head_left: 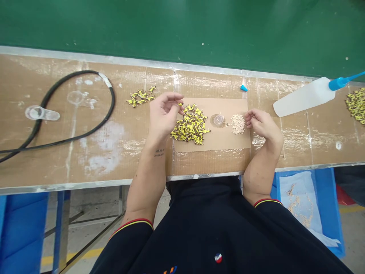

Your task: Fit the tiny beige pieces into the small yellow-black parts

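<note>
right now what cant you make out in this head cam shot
All in the head view:
What the left hand pinches: hidden by its fingers.
Anything at the right hand's fingertips: too small to tell.
Yellow parts: too small to identify, and upper ones hide lower ones.
Pale pieces: too small to identify.
Second yellow heap: cut off by the right edge.
Blue nozzle: its tip is cut off by the right edge.

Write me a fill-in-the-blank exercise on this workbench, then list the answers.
The larger pile beside the left hand is mostly ____.
The smaller pile beside the right hand is ____.
Both piles rest on a ____ sheet.
The white squeeze bottle has a ____ nozzle.

Missing words: yellow, beige, cardboard, blue.
</note>
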The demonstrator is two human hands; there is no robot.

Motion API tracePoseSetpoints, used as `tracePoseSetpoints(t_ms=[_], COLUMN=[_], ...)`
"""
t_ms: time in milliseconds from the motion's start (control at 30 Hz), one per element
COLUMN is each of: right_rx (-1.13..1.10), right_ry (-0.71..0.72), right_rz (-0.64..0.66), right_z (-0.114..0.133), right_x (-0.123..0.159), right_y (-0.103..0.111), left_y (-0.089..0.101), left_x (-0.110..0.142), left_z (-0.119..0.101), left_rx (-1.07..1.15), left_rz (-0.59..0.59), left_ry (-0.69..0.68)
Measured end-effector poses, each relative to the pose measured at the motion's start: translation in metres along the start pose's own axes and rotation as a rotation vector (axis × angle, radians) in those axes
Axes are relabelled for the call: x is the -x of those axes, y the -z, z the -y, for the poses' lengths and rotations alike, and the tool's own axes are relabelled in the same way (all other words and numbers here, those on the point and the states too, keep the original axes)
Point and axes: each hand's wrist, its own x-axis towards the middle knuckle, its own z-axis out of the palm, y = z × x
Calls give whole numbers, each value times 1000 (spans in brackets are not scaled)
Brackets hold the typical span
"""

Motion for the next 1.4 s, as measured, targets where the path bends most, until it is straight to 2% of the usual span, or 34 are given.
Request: tracePoseSetpoints(t_ms=[100,300,467,667,833,1400], right_rx=[-4,5,11,193,217,291], right_ry=[30,-10,34,144,184,215], right_rz=[50,-31,23,-120,-12,21], right_z=[3,2,1,-7,-8,-7], right_x=[0,-2,-3,-6,-10,-15], right_y=[-2,-2,-2,5,0,-4], left_y=[0,1,0,1,0,-4], left_x=[0,0,0,0,0,0], left_z=[-1,0,0,0,-1,-4], left_rx=[2,-16,-2,2,-1,7], left_rz=[-1,0,1,5,8,-13], left_ry=[11,-6,5,8,9,26])
